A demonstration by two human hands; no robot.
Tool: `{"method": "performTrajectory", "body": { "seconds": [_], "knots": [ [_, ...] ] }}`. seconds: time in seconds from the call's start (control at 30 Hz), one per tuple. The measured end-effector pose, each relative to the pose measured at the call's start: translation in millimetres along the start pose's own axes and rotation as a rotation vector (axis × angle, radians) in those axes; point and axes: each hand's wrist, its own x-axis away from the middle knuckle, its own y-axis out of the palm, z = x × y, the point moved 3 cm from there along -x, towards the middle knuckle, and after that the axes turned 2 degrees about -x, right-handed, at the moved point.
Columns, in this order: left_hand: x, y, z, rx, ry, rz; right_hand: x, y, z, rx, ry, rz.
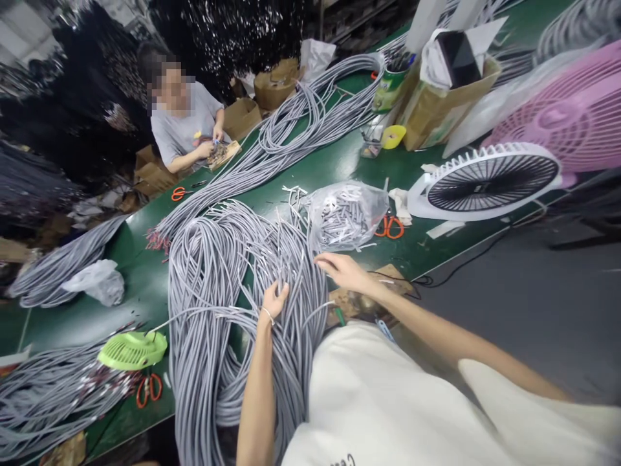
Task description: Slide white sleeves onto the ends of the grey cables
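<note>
Cream shirt [388, 395] occupies the area nearest the camera. Large bundle of grey cables [204, 323] lies looped across the green desk [339, 165], forward and left of the shirt. Left hand [275, 303], with a band at the wrist, is positioned over the cables, thumb and fingers partly parted; a firm grip cannot be confirmed. Right hand [342, 268] is at the right edge of the bundle, fingers bent and close together; whether they hold a strand cannot be told. Clear bag [347, 217] of short pieces rests just beyond the right hand. Orange-handled scissors [391, 226] lie beside the bag, near the white fan [490, 184]. Across the desk, a person [187, 123] handles small items.
</note>
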Motion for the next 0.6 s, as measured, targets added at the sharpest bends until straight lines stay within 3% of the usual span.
{"method": "performTrajectory", "body": {
  "seconds": [0.13,0.27,0.43,0.53,0.6],
  "knots": [
    [2,-1.2,1,-0.024,0.001,0.022,-51,46,-18,-0.195,0.075,0.077],
    [1,-1.8,0,-0.032,-0.014,0.054,-77,64,-22,-0.399,0.108,0.221],
    [1,-1.2,-1,-0.011,-0.02,0.062,-75,76,-2,-0.485,0.21,0.382],
    [2,-1.6,-1,0.004,-0.025,0.06,-68,82,-6,-0.512,0.214,0.464],
    [3,-2.3,-2,0.016,-0.029,0.064,-65,72,-14,-0.513,0.161,0.523]
  ]
}}
